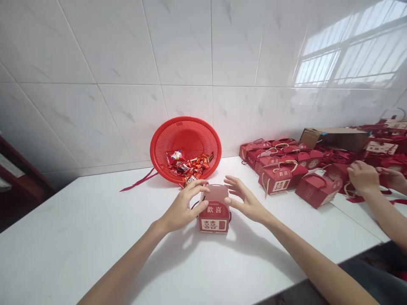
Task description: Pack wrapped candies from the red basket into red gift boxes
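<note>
A small red gift box (214, 214) with white characters stands upright on the white table (95, 237), its top flaps raised. My left hand (186, 205) is at the box's left side, fingers apart, thumb by the front flap. On the right side is my right hand (244, 201), also with spread fingers, its thumb near the flap's right edge. Both hands look empty, touching or nearly touching the flaps. Just behind the box, a red plastic basket (186, 123) leans toward the wall with wrapped candies (192, 167) in its lower part.
Several closed red boxes (278, 173) with rope handles stand at the right. Behind them is an open cardboard box (337, 137). Another person's hands (364, 178) handle things at the far right. A dark red ribbon (139, 181) lies left of the basket. The tiled wall (127, 106) bounds the back.
</note>
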Demonstrator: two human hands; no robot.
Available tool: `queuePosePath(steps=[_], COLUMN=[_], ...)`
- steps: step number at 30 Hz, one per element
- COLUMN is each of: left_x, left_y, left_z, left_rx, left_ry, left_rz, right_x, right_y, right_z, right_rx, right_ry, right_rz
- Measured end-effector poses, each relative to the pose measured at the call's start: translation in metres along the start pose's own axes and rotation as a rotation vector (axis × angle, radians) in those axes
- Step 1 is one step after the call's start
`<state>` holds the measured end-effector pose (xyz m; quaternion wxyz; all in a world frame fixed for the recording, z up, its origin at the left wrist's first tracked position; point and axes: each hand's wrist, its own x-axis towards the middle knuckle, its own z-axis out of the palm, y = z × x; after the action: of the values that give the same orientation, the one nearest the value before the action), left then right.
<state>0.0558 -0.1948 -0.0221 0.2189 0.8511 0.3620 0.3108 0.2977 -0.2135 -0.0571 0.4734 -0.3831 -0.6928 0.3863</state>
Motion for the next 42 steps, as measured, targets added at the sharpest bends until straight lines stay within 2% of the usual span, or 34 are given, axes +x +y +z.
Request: queuePosePath(steps=[6, 13, 15, 21, 25, 30, 35, 42], left_x=[-0.002, 0.001, 0.0, -0.006, -0.009, -0.011, -0.011, -0.012], left_y=[0.004, 0.004, 0.002, 0.001, 0.003, 0.0, -0.003, -0.001], left_z=[0.007, 0.013, 0.013, 0.015, 0.022, 0.033, 0.039, 0.047], left_rx=[0.018, -0.093, -0.083, -0.033, -0.004, 0.056, 0.058, 0.055], left_ry=[0.065, 0.079, 0.037, -0.203, -0.262, -0.273, -0.247, -0.143], left_rz=[0.0, -0.091, -0.115, -0.122, -0.13, -0.142, -0.092, -0.093], right_x=[-0.008, -0.011, -0.011, -0.012, -0.013, -0.013, -0.013, -0.01], right_y=[0.013, 0.009, 0.01, 0.014, 0.014, 0.017, 0.023, 0.027], right_z=[0.022, 0.024, 0.025, 0.027, 0.027, 0.026, 0.025, 0.027], right_rx=[0.098, -0.02, -0.029, -0.087, -0.138, -0.195, -0.195, -0.212], right_ry=[0.188, 0.154, 0.125, 0.09, 0.085, 0.089, 0.097, 0.09], right_rz=[-0.07, -0.083, -0.101, -0.146, -0.148, -0.142, -0.102, -0.135])
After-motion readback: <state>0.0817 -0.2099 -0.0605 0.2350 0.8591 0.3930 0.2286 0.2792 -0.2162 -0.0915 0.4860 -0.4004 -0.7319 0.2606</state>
